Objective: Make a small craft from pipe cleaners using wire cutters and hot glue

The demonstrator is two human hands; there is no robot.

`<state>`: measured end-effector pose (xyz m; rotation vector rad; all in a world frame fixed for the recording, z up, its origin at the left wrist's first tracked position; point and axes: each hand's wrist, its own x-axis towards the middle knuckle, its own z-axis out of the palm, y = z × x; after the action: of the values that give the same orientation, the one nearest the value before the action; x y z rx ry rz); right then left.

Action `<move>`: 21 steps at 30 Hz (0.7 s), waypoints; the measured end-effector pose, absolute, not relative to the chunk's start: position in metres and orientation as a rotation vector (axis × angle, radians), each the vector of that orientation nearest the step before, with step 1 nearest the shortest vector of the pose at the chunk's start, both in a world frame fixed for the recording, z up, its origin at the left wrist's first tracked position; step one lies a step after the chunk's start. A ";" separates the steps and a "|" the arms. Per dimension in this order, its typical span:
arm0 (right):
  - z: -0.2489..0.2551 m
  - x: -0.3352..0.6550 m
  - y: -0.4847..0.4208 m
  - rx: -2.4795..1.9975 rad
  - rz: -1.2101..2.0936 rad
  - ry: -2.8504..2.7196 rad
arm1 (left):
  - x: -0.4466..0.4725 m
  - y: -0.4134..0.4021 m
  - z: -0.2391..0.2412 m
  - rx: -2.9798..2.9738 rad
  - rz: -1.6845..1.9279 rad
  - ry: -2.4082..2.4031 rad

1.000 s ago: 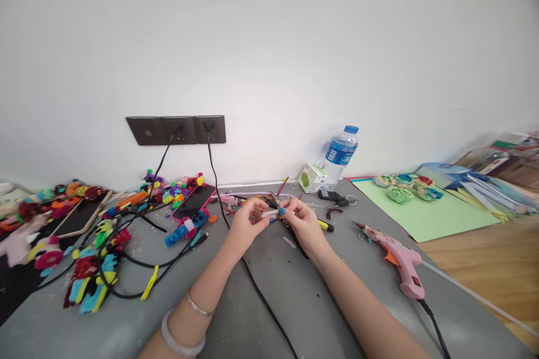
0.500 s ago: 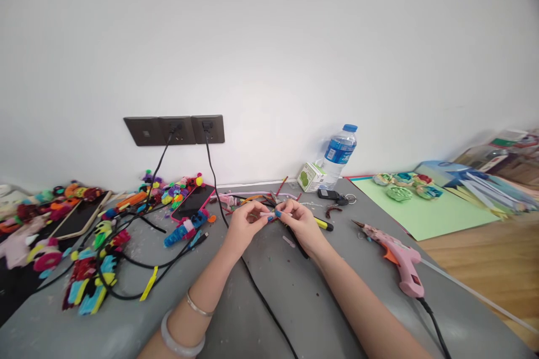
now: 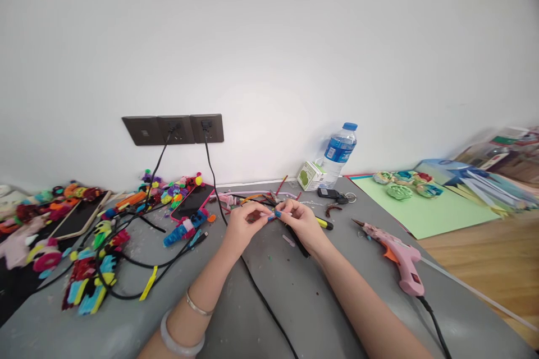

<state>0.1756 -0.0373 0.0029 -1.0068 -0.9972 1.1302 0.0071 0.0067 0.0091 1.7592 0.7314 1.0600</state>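
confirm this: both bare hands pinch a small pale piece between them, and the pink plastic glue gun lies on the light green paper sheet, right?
Not quite: the head view shows the pink plastic glue gun on the grey tabletop, not on the light green paper sheet. The left hand and right hand do pinch the small pale piece.

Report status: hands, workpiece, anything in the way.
Left hand, right hand: both pinching a small pale piece. Piece mostly hidden. Black cable running behind left hand.
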 end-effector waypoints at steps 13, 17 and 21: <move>0.009 0.177 -0.042 -0.878 1.192 -1.073 | 0.005 0.004 0.014 1.510 1.111 0.641; 0.006 0.177 -0.042 -0.888 1.157 -1.132 | 0.005 0.003 0.019 1.505 1.101 0.605; 0.002 0.178 -0.041 -0.892 1.101 -1.197 | 0.005 0.003 0.020 1.529 1.082 0.577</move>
<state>0.1784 -0.0408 0.0025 -0.8917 -1.1970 1.1011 0.0047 0.0030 0.0202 1.5294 0.5769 1.0825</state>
